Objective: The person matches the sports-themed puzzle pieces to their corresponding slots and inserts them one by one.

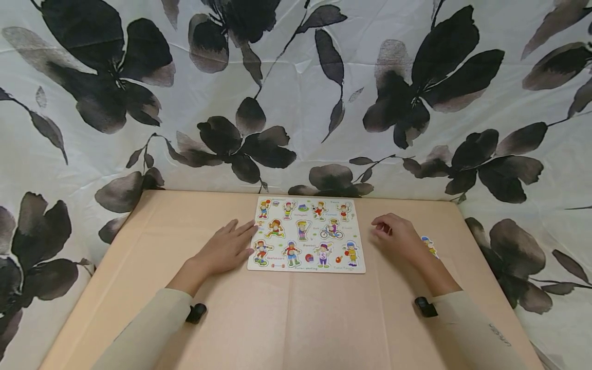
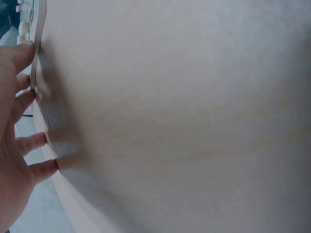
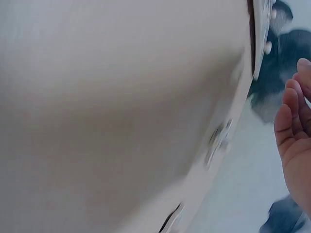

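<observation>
On the table lies a white puzzle board with rows of colourful sports figures, several with small pale knobs in the wrist views. My left hand rests at its left edge, fingers spread and fairly straight. In the left wrist view, the thumb and fingertips of that left hand touch the board's edge and the tabletop. My right hand hovers right of the board, fingers loosely curled, nothing visible in them. Beside that wrist lies a loose figure piece, partly hidden by the arm.
The light wooden table ends at a white cloth with dark flowers, hanging behind. In the right wrist view, a blurred piece and another flat piece lie on the table. Black wrist bands sit at both sleeves.
</observation>
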Demonstrator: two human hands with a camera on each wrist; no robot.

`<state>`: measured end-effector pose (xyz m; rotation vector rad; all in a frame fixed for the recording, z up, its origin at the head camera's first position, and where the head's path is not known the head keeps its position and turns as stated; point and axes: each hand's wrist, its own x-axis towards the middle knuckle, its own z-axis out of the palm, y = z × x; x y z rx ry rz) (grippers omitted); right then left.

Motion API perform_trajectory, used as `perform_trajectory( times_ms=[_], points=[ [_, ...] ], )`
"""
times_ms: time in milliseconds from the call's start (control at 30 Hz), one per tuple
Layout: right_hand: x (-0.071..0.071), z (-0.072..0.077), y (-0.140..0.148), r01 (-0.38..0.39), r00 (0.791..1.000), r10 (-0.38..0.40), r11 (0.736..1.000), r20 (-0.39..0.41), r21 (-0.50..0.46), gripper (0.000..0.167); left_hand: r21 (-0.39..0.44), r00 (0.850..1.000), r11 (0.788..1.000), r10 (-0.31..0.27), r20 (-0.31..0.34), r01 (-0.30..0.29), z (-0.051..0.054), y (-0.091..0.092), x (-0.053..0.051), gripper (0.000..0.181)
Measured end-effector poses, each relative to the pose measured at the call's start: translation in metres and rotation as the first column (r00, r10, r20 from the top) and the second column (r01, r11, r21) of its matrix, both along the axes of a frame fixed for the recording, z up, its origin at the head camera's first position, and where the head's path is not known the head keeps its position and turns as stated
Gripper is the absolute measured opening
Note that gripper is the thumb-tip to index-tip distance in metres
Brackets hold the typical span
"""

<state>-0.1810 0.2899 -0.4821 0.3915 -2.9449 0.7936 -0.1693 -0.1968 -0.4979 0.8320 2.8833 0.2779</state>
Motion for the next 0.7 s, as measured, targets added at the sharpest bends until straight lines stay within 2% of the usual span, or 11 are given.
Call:
perform_trajectory(
  times_ms=[100, 333, 467, 700],
  points=[
    [-0.003, -0.002, 0.016, 0.062, 0.998, -0.062, 0.998, -0.016, 0.011, 0.018, 0.001, 1.0, 1.0, -0.003, -0.004, 0.003, 0.0, 0.0, 0.0, 0.065],
    [-0.007, -0.006, 0.04, 0.176, 0.983, -0.177, 0.984, 0.041, 0.021, 0.024, -0.001, 1.0, 1.0, -0.002, -0.014, 0.002, 0.001, 0.0, 0.001, 0.065],
    [-0.01, -0.01, 0.044, 0.205, 0.975, -0.208, 0.978, 0.078, 0.034, 0.023, -0.003, 1.0, 1.0, -0.009, -0.02, 0.009, 0.0, -0.001, 0.0, 0.065],
    [-0.017, -0.018, 0.044, 0.208, 0.961, -0.221, 0.974, 0.166, 0.092, 0.025, 0.006, 1.0, 1.0, -0.007, -0.017, 0.007, -0.003, 0.0, 0.0, 0.065]
  ],
)
